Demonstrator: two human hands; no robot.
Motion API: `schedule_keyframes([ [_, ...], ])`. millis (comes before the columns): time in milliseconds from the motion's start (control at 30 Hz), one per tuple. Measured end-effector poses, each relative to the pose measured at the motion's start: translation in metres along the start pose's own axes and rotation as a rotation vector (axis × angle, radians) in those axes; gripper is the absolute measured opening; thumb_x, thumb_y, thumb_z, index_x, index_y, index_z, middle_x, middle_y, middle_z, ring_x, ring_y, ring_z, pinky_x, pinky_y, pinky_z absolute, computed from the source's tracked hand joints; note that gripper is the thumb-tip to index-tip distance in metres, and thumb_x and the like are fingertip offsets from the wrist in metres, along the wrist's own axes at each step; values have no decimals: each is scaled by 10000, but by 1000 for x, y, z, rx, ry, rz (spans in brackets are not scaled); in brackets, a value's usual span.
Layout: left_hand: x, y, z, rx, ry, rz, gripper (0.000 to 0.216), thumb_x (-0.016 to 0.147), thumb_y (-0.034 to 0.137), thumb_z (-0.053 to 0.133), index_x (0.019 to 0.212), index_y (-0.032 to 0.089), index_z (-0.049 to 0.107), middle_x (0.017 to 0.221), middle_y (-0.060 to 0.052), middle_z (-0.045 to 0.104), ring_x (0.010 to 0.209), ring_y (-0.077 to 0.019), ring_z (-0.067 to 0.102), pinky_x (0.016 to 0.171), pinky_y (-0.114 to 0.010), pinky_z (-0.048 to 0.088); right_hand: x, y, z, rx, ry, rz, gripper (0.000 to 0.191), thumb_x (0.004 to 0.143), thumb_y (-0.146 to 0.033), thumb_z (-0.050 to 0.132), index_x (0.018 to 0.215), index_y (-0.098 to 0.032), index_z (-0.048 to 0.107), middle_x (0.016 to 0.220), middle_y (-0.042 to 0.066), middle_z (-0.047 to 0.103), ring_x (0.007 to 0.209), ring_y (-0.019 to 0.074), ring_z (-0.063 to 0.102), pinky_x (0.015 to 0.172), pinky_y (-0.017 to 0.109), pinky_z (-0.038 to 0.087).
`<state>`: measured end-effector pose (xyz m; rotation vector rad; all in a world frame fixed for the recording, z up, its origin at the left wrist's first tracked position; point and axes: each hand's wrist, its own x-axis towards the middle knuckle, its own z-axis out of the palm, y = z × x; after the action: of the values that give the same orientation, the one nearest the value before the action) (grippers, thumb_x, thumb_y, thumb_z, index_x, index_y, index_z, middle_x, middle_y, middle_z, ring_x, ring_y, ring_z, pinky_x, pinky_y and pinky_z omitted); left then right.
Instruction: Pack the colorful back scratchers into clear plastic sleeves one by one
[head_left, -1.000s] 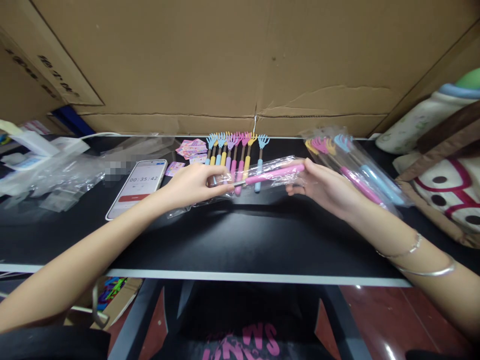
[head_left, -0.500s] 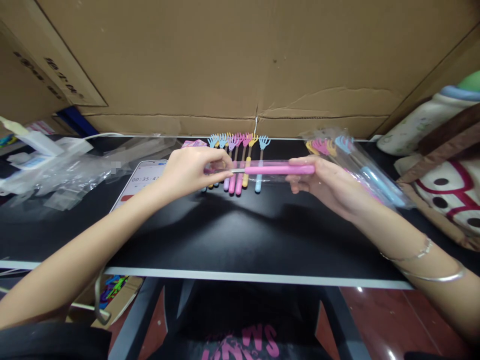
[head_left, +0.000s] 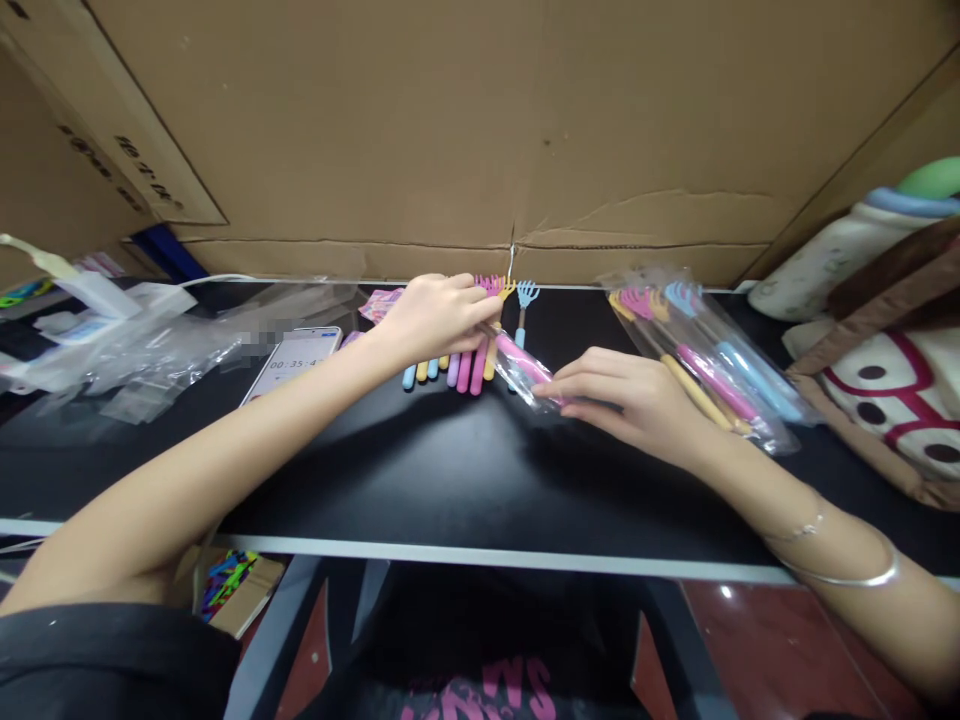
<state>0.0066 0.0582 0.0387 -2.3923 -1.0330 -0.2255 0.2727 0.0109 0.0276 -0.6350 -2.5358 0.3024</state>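
Observation:
A pink-handled back scratcher [head_left: 519,357] in a clear plastic sleeve slants between my two hands. My left hand [head_left: 442,315] is closed around its upper end, which the fingers hide. At the lower end of the handle, my right hand [head_left: 626,400] pinches the sleeve and grip between thumb and fingers. Beneath and behind lies a row of unwrapped back scratchers [head_left: 465,372] in blue, yellow, purple and pink, partly covered by my left hand. A light blue back scratcher [head_left: 527,293] lies at the right end of that row.
Bagged back scratchers [head_left: 709,355] lie to the right, beside a cloth bag [head_left: 885,370] and a pale bottle [head_left: 825,250]. On the left are a phone [head_left: 296,355] showing a timer and loose clear plastic sleeves [head_left: 187,335]. A cardboard wall [head_left: 450,130] stands behind the black table [head_left: 450,480].
The wrapped back scratcher has turned from level to slanting, its handle end now lower and nearer me. My right hand has moved down and left; my left hand has shifted slightly right.

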Motion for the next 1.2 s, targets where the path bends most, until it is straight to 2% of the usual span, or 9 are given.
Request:
schedule_keyframes([
  [133, 14, 10, 9, 57, 35, 49, 171, 928, 206, 487, 1000, 165, 636, 1021, -114, 659, 978, -242, 582, 647, -312, 381, -1, 6, 11, -153, -35, -103, 276, 973, -378, 514, 1068, -232, 728, 894, 65, 731, 802, 187, 646, 706, 301, 489],
  [300, 25, 24, 14, 9, 3, 36, 173, 927, 266, 574, 1041, 146, 620, 993, -118, 666, 1001, -248, 586, 660, -299, 382, -1, 1, 19, -278, -54, -224, 309, 963, -423, 524, 990, -192, 728, 810, 54, 731, 740, 183, 620, 641, 295, 464],
  [533, 32, 35, 16, -68, -48, 38, 213, 913, 248, 576, 1092, 148, 633, 1080, -113, 681, 1040, -249, 604, 619, -283, 373, -3, 6, 24, -346, -92, -186, 273, 950, -413, 550, 953, -197, 718, 824, 51, 735, 734, 180, 613, 607, 294, 429],
  [800, 12, 38, 2, -107, -95, 111, 229, 862, 255, 626, 1077, 182, 651, 1011, -75, 679, 968, -223, 621, 606, -281, 404, -4, 6, 28, -230, -153, -108, 179, 920, -354, 615, 966, -196, 685, 866, 37, 706, 792, 172, 628, 662, 262, 426],
  [933, -5, 51, -13, -127, -145, 127, 270, 861, 289, 649, 1109, 182, 632, 978, -62, 677, 960, -219, 626, 623, -287, 428, -4, 2, 25, -106, -191, 15, 154, 875, -284, 671, 1002, -206, 634, 901, 17, 692, 797, 154, 639, 681, 239, 435],
  [1033, -17, 61, -23, -163, -128, 136, 262, 858, 351, 663, 1042, 167, 636, 946, -61, 677, 941, -220, 629, 628, -290, 429, -4, 0, 23, -69, -209, 102, 139, 850, -252, 682, 960, -209, 609, 882, 13, 677, 781, 155, 639, 668, 236, 435],
  [1133, -24, 68, -27, -231, -102, 164, 257, 882, 429, 632, 945, 180, 641, 900, -42, 675, 893, -210, 630, 619, -291, 416, -3, 0, 21, -69, -208, 65, 58, 887, -256, 631, 900, -201, 619, 864, 26, 666, 785, 162, 630, 671, 244, 430],
  [1200, -27, 70, -28, -274, -90, 177, 301, 887, 484, 616, 926, 187, 644, 879, -33, 675, 878, -208, 629, 621, -295, 409, -3, 0, 21, -67, -201, 23, 98, 915, -279, 597, 872, -201, 635, 855, 33, 663, 787, 164, 622, 672, 248, 424],
])
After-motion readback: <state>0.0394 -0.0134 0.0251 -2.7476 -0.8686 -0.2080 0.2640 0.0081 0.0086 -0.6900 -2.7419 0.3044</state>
